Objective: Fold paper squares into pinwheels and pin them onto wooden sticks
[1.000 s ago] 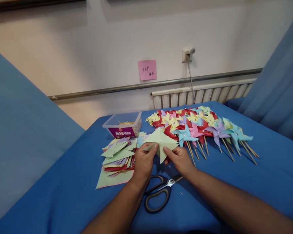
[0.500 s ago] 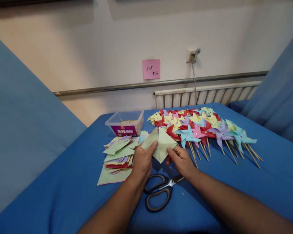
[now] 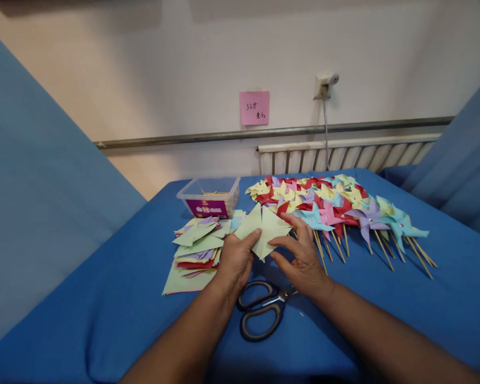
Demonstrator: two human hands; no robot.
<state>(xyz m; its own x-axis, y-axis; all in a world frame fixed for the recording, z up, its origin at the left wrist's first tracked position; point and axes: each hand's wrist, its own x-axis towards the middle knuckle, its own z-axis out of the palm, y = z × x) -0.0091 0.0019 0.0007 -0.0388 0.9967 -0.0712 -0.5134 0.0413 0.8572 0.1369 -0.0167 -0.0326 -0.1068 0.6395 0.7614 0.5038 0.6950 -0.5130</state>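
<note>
A pale green paper square (image 3: pixel 275 226), slit in from its corners, is held up over the table's middle. My left hand (image 3: pixel 237 258) grips its left side, thumb on top and fingers beneath. At the right edge, my right hand (image 3: pixel 304 256) has its fingers spread, the fingertips touching or very near the paper; its thumb stands apart. Below both hands lie dark-handled scissors (image 3: pixel 262 309), blades pointing right and partly hidden by the right hand. Left of my left hand is a stack of cut coloured paper (image 3: pixel 198 250).
Behind the stack stands a clear plastic box (image 3: pixel 210 200) with thin sticks in it. Many finished paper pinwheels (image 3: pixel 324 210) on sticks lie at the back right of the blue cloth (image 3: pixel 116 298). Blue curtains (image 3: pixel 36 176) hang on both sides. A radiator (image 3: pixel 352 152) is behind.
My right hand has loosened from the paper, its fingers now spread along the right edge. The slits in the paper have opened a little. The view has shifted slightly.
</note>
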